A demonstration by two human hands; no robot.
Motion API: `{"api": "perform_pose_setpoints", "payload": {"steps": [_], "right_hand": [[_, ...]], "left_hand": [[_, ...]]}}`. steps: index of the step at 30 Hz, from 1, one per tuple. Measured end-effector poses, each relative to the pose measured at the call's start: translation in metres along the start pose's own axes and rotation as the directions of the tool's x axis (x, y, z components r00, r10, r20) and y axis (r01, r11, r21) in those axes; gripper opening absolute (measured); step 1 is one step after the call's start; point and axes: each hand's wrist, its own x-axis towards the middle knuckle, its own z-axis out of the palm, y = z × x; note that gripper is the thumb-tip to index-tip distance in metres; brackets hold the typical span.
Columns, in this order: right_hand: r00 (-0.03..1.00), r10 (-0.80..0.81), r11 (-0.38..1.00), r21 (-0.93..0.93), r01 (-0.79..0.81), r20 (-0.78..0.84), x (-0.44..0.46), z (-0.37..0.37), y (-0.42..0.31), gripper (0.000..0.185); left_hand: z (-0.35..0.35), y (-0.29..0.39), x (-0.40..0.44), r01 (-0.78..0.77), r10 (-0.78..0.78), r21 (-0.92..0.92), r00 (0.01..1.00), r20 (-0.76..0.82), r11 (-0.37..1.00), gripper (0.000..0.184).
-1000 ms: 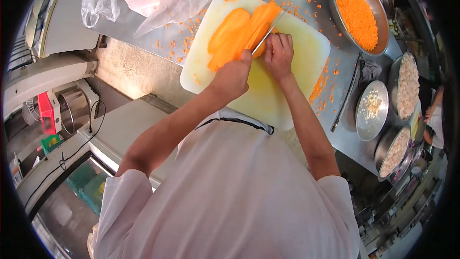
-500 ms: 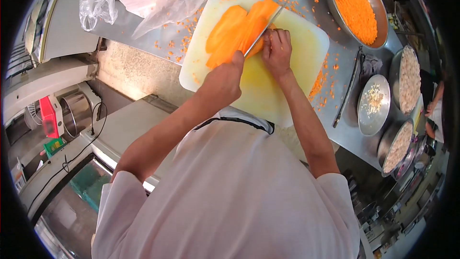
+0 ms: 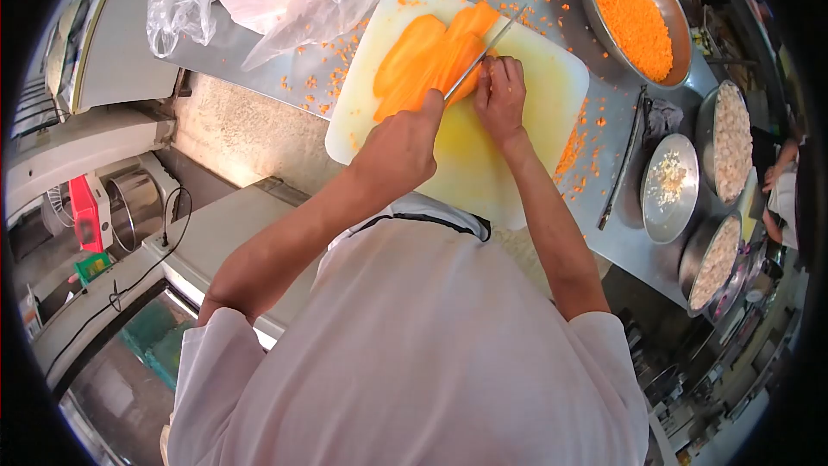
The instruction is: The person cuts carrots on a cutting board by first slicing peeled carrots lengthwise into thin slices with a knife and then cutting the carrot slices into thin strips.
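My left hand (image 3: 398, 142) is wrapped around the handle of a knife (image 3: 487, 50), whose blade slants up and to the right beside sliced carrot (image 3: 431, 56). My right hand (image 3: 500, 97) has its fingers curled against a piece of carrot (image 3: 467, 86) just right of the blade; that piece is mostly hidden by the fingers and knife. Long flat orange slices lie overlapping to the left of the blade. All of this rests on a white cutting board (image 3: 539, 78) with yellow-orange stains.
A metal bowl of finely chopped carrot (image 3: 634, 22) stands at the upper right. Bowls of pale chunks (image 3: 733, 142) and a bowl with chopped bits (image 3: 671, 181) line the right side. A plastic bag (image 3: 302, 0) with whole carrots lies upper left. Orange crumbs dot the metal table (image 3: 604, 160).
The knife blade has shifted slightly rightward and shows a thinner edge than before. My right hand stays beside it, nearly in place. The whole view has moved a little.
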Motion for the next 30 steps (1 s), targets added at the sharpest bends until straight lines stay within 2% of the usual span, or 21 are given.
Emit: {"api": "perform_pose_setpoints", "payload": {"steps": [3,5,8,11,12,16,19,22,25,28,30], "right_hand": [[0.999,-0.038,0.999,0.03,0.039,-0.028,0.001,0.0,0.001,0.001],[0.999,-0.034,0.999,0.02,0.035,-0.027,0.0,-0.001,0.0,0.001],[0.999,-0.033,0.999,0.015,0.033,-0.039,0.003,-0.002,0.001,0.001],[1.0,-0.014,0.999,0.05,0.016,-0.028,-0.004,0.0,0.002,0.002],[1.0,0.004,0.998,0.063,-0.002,-0.023,-0.003,0.001,0.005,0.003],[0.999,-0.016,1.0,0.016,0.017,-0.038,-0.002,-0.001,0.002,0.002],[1.0,0.026,1.0,0.018,-0.025,-0.017,0.0,-0.002,0.0,0.001],[0.998,0.013,0.999,0.04,-0.01,-0.06,-0.001,-0.003,-0.002,0.002],[0.998,-0.015,1.0,0.006,0.016,-0.066,-0.001,-0.004,0.002,0.003],[0.999,0.032,0.999,0.043,-0.031,-0.024,-0.009,-0.001,0.001,0.007],[0.998,0.059,0.997,0.056,-0.059,0.008,-0.005,-0.003,0.002,0.007]], "left_hand": [[0.017,-0.008,0.004,-0.033,0.032,-0.034,0.999,-0.034,0.999,0.03],[0.033,-0.014,0.018,0.008,-0.008,-0.006,0.999,-0.038,1.0,0.029],[0.053,-0.026,0.037,-0.034,0.038,0.038,0.995,-0.088,0.999,0.028],[0.032,-0.028,0.044,-0.003,0.003,0.002,1.0,-0.013,1.0,0.031],[0.03,-0.029,0.041,-0.037,0.037,-0.006,0.998,-0.05,0.999,0.03],[0.005,-0.002,0.016,-0.021,0.021,0.003,0.999,-0.037,1.0,0.029],[0.005,0.002,0.007,-0.011,0.011,0.018,1.0,0.003,1.0,0.029],[0.027,-0.004,0.011,0.017,-0.017,-0.011,1.0,-0.015,1.0,0.027],[0.048,-0.012,0.039,0.007,-0.005,0.037,0.998,-0.057,0.999,0.026],[0.049,-0.017,0.055,-0.042,0.047,0.052,0.995,-0.092,0.998,0.025],[0.036,-0.018,0.061,-0.067,0.065,-0.016,0.992,-0.107,0.998,0.025]]}}
